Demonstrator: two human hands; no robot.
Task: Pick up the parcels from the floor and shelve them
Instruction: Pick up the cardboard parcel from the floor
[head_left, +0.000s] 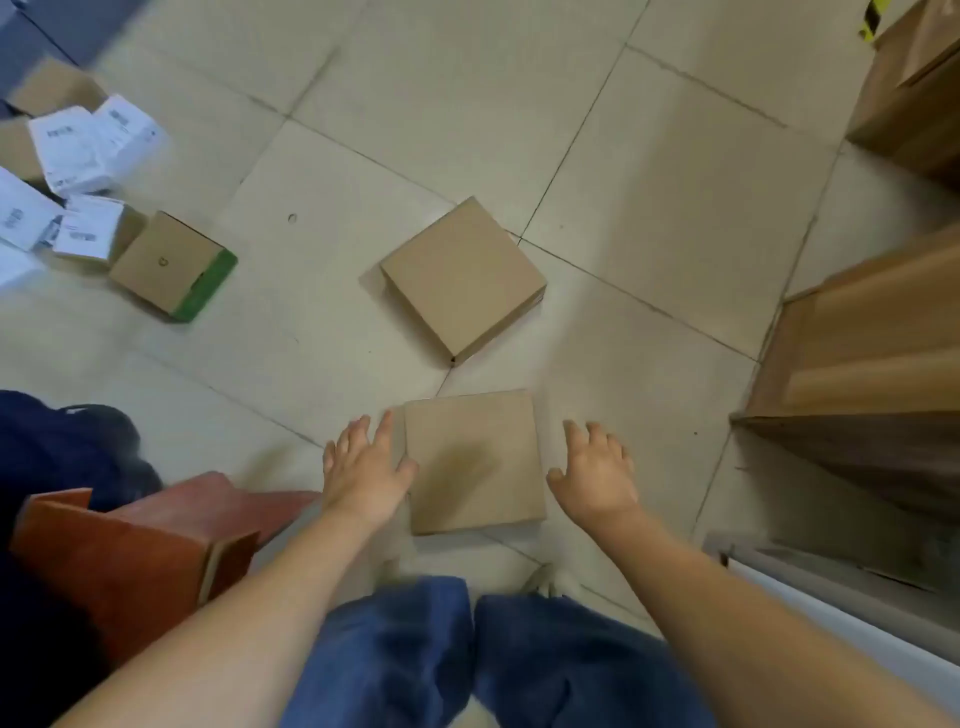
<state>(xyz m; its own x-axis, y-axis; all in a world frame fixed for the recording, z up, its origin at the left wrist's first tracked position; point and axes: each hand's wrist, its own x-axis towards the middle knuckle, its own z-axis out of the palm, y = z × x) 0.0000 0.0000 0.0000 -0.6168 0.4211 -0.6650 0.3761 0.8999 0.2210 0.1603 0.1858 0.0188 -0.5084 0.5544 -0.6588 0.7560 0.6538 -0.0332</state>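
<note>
A flat brown cardboard parcel (474, 462) lies on the tiled floor just in front of my feet. My left hand (367, 466) is open at its left edge, thumb touching or nearly touching the cardboard. My right hand (595, 474) is open a little to the right of the parcel, apart from it. A second brown parcel (462, 278) lies on the floor farther ahead, turned at an angle. A third brown box with a green side (171, 265) rests at the left. The wooden shelf unit (862, 353) stands at the right.
Several white labelled packets and boxes (88, 150) are heaped at the far left. A reddish wooden stool (130, 551) stands close at my left, with dark cloth beside it. Large brown cartons (914, 98) sit at the top right. Bare tiles lie between the parcels.
</note>
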